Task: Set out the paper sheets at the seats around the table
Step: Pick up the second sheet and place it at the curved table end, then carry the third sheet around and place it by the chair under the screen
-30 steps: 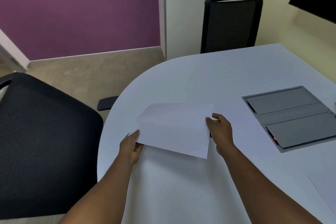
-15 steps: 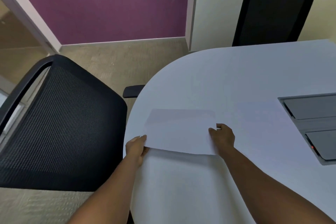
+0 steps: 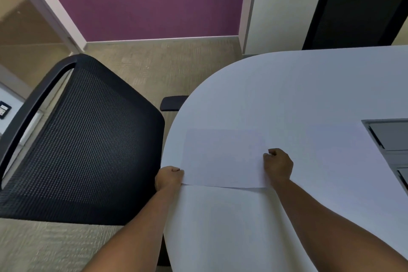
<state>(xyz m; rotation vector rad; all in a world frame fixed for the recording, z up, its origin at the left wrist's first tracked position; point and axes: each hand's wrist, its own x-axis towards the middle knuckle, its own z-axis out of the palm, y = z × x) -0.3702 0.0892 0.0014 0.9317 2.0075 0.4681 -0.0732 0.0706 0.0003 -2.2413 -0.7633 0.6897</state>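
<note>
A white paper sheet (image 3: 223, 159) lies nearly flat on the white rounded table (image 3: 287, 86), close to the table's left edge. My left hand (image 3: 169, 178) pinches the sheet's near-left corner at the table edge. My right hand (image 3: 278, 165) grips the sheet's right edge, fingers curled. The sheet sits in front of the black mesh chair (image 3: 81, 139) at the left.
A second black chair (image 3: 362, 6) stands at the far side of the table, top right. A grey hinged cable box (image 3: 390, 141) is set into the tabletop at the right edge. Carpeted floor and a purple wall lie beyond.
Both hands have lowered the sheet from a tilted, lifted pose to nearly flat on the table. The view has swung left, so the left chair fills more of the frame.
</note>
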